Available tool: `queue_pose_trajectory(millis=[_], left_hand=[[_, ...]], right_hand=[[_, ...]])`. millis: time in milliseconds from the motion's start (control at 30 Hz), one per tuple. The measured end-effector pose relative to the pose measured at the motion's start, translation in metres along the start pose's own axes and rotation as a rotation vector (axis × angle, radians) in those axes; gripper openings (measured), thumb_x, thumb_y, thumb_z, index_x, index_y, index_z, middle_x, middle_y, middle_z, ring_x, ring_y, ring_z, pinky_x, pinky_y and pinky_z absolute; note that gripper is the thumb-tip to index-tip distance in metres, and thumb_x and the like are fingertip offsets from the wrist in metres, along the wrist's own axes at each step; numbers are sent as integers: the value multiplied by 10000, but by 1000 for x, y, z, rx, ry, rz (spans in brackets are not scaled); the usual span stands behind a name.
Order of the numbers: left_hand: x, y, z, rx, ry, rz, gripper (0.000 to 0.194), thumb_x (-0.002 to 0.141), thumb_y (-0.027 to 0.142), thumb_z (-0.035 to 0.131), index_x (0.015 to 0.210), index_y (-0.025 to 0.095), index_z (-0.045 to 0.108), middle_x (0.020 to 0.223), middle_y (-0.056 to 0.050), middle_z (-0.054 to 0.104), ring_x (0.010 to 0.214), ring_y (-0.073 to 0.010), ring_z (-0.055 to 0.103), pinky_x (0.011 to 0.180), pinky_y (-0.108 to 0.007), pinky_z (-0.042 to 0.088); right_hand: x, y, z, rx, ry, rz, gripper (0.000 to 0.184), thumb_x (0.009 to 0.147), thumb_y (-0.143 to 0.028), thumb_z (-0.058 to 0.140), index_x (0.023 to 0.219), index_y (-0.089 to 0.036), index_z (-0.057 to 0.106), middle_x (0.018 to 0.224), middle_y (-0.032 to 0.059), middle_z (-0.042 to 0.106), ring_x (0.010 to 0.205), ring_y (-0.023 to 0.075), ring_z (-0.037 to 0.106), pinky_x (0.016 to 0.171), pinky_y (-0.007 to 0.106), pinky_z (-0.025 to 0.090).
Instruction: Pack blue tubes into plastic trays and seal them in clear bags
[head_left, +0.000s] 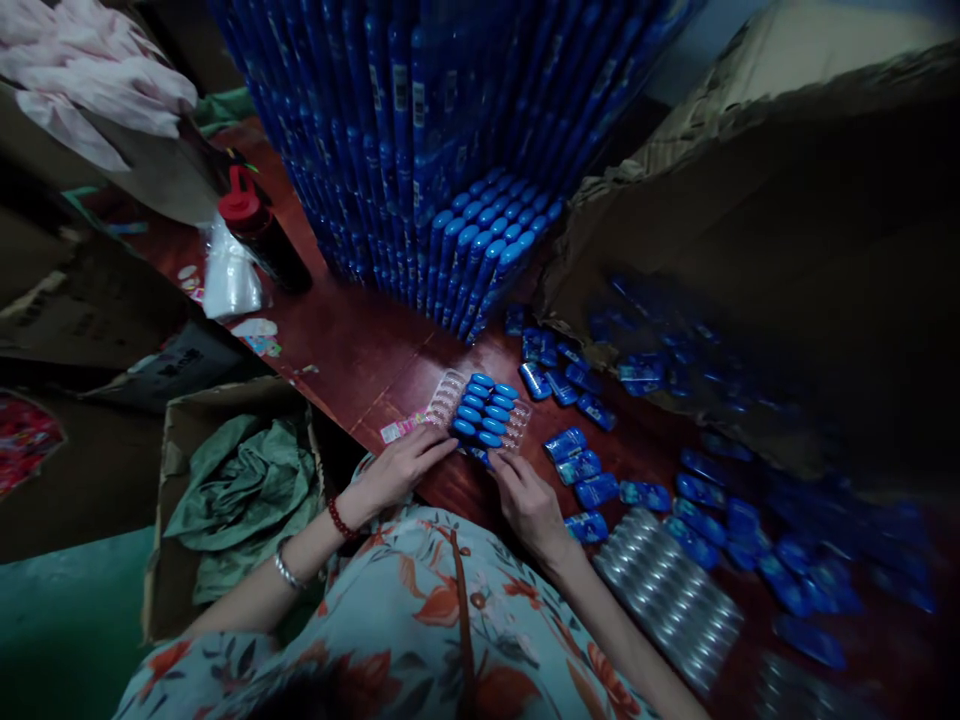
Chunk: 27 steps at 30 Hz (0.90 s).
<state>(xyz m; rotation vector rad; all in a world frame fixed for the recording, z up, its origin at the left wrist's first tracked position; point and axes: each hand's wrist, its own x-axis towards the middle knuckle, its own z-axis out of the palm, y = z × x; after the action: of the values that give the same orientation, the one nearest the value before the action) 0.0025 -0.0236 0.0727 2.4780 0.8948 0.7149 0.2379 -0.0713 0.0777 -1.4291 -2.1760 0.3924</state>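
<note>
In front of my body, a clear ribbed plastic tray (517, 425) lies on the reddish table, its slots partly filled by two rows of small blue cases (484, 408) with rounded tops. My left hand (409, 460) grips the tray's near left edge, fingers long and close together. Fingertips of my right hand (529, 500) pinch at the near right side, by a blue case (478, 455) low between both hands; it is mostly hidden. Pink and white printed labels (403, 428) lie beside my left fingers. Loose blue cases (577, 467) are scattered right of my right hand.
Tall stacks of packed blue cases (420, 150) rise at the back. A torn cardboard box (750, 200) spills more cases on the right, near empty ribbed trays (667, 590). A red-lidded bottle (262, 230) stands back left; a carton (161, 520) with green cloth sits lower left.
</note>
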Motion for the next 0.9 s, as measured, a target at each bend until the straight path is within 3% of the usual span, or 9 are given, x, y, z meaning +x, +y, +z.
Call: queue_pose_trajectory(millis=[133,300,433,567,767,900], left_hand=[[5,-3,-7,82,-169,63,445,878,29,341,1285,172,447,1158,-125,581,1121,-201,532,950,-399,480],[23,10,-15,142,-313,99,360,874,41,367,1195,119,512,1106,-146,602,1058,-209,561,932,-392,481],[31,17,-13,208,-406,81,269,878,79,417,1100,133,559,1080,-112,610,1049,-205,560,933,-368,470],[20,11,-5,200,-283,61,388,863,56,411,1221,172,505,1148,-102,584,1122,-195,517,969,-373,450],[1,-2,15,176,66,19,494,883,60,390,1345,233,407,1205,-136,542,1101,-214,512,891,-393,492],[7,-8,20,78,139,49,533,911,79,363,1402,279,309,1104,-107,577,1028,-175,559,837,-331,515]], right_hand=[[13,-6,-9,-206,-203,-27,392,878,-59,344,1160,-181,588,1010,104,640,930,182,617,793,286,521],[37,-24,-26,-324,-447,18,415,833,-8,357,1124,-200,582,1038,102,609,804,171,623,674,262,490],[43,-40,-24,-411,-467,39,408,825,-4,373,1126,-190,573,1008,103,614,796,186,626,640,264,470],[37,-49,-10,-462,-377,69,383,836,-31,388,1156,-164,548,984,118,621,820,208,621,625,282,471],[22,-31,13,-338,-128,70,253,902,-136,405,1095,-178,564,875,78,649,744,170,639,574,240,456],[24,-26,13,-273,-45,61,224,939,-231,395,1025,-185,597,796,59,660,684,158,639,539,226,423]])
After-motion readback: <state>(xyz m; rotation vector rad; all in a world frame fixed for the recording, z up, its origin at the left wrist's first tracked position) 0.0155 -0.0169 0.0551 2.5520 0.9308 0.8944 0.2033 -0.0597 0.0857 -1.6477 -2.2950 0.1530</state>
